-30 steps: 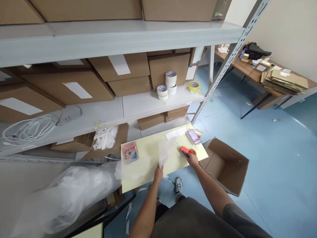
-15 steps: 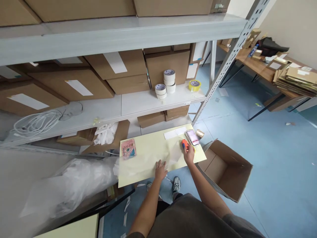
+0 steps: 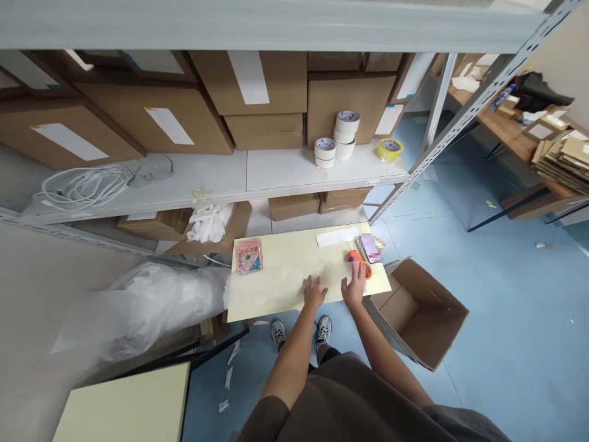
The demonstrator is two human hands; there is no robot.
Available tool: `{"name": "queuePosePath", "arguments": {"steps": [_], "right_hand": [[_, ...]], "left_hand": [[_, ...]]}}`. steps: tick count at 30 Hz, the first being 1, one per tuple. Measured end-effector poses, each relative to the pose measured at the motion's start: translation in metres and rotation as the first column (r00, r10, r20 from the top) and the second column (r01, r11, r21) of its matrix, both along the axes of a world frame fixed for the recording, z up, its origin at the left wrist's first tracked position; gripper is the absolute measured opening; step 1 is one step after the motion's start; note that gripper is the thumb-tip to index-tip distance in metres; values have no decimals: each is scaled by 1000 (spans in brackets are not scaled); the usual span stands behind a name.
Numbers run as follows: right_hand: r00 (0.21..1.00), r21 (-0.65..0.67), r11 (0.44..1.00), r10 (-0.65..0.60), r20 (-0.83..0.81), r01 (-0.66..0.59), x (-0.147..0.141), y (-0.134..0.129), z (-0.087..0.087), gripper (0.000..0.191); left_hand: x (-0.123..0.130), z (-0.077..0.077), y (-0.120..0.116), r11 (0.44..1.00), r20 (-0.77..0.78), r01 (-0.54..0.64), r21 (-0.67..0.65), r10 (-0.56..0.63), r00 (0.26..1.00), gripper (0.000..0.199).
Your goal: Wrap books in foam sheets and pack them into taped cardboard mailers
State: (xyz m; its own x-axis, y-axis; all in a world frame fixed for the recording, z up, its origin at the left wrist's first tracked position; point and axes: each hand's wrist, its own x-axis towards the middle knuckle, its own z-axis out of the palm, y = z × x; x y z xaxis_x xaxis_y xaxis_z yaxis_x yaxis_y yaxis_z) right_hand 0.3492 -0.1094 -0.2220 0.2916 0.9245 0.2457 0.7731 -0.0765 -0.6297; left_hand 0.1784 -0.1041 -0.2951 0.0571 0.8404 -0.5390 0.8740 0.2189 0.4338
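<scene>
On a pale yellow tabletop, my left hand lies with fingers spread on a thin translucent plastic sheet. My right hand is beside it, fingers apart, at the sheet's right end. Just beyond its fingertips lies an orange tool with a blue part; its exact kind is unclear. A yellow ring, probably a tape roll, sits next to it. To the left lies a flat pink printed booklet or packet. The sheet runs left toward a bulky plastic bundle.
A white paper strip and a blurred-out item lie at the table's far right. An open cardboard box stands on the floor at right. Ahead, a metal shelf bears cartons, white tape rolls and coiled cable.
My right hand has let go of the orange tool, which now lies on the tabletop, and has moved onto the sheet's end. My left hand stays on the sheet. The view has shifted.
</scene>
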Motion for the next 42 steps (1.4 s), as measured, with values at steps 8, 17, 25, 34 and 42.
{"name": "queuePosePath", "arguments": {"steps": [8,17,25,34,42], "right_hand": [[900,-281,863,436,-5,-420,-20,-12,-10,57],[852,-800,535,521,59,-272,-35,3,-63,61],[886,-799,584,435,161,-142,-40,12,-63,75],[884,-483,753,453,-113,-448,-189,52,-51,59],[877,-558,687,274,-395,-466,-326,135,-70,43]], "left_hand": [[26,-8,-1,998,95,-32,50,27,995,73],[-89,-3,-30,960,152,-61,272,20,988,53],[-180,-15,-57,972,-130,-67,223,98,987,74],[-217,22,-26,964,-14,-131,234,138,990,64],[-354,11,64,914,230,-364,180,320,919,72]]}}
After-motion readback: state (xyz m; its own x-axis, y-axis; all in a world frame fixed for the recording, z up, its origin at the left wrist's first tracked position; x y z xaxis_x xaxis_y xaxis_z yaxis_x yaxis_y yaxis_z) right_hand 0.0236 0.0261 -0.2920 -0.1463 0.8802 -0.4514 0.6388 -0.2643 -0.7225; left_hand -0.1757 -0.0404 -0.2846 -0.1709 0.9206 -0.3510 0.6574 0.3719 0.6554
